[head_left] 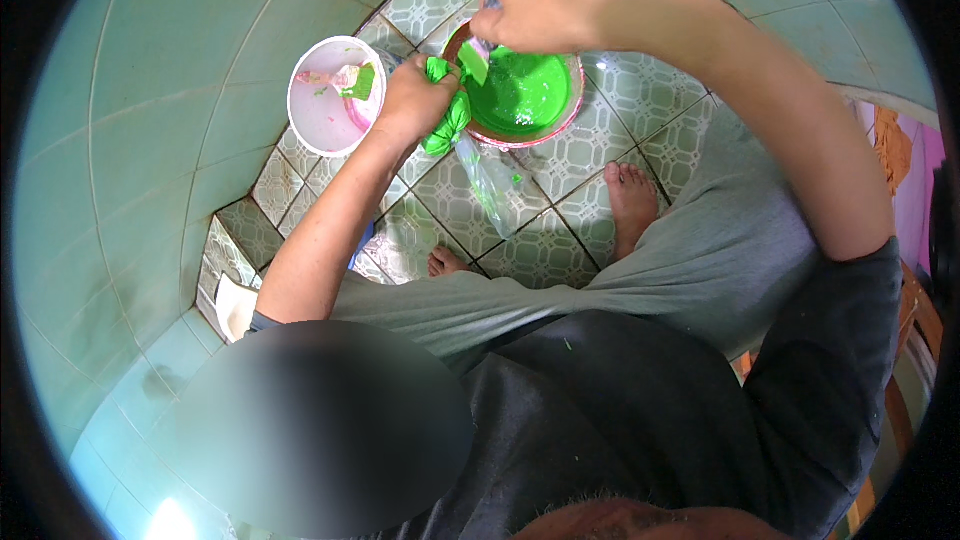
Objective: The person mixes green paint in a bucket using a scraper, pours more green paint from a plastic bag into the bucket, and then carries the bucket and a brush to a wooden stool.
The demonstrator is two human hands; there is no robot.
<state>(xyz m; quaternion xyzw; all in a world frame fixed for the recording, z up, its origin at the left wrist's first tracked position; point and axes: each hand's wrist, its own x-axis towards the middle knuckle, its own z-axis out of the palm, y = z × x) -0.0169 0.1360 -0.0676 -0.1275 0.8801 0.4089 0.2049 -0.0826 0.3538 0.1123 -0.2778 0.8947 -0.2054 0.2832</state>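
My left hand (415, 100) is closed round a bunched, bright green bundle (447, 120). It looks like a plastic bag coated in green paint, and a clear, crumpled plastic end (485, 188) trails from it toward the floor. My right hand (530, 0) grips a paintbrush (476, 62) whose flat head is green. The brush head is beside the bundle, over the left rim of a round basin. Bright green paint (525, 90) fills much of that basin (578, 100). The brush handle is mostly hidden by my fingers.
Left of the basin stands a white bucket (310, 115) with a second brush (345, 78) in it, green-tipped and pink-smeared. My bare feet (630, 202) rest on patterned floor tiles (520, 175) with green drips. Green tiled walls (170, 60) close in at the left.
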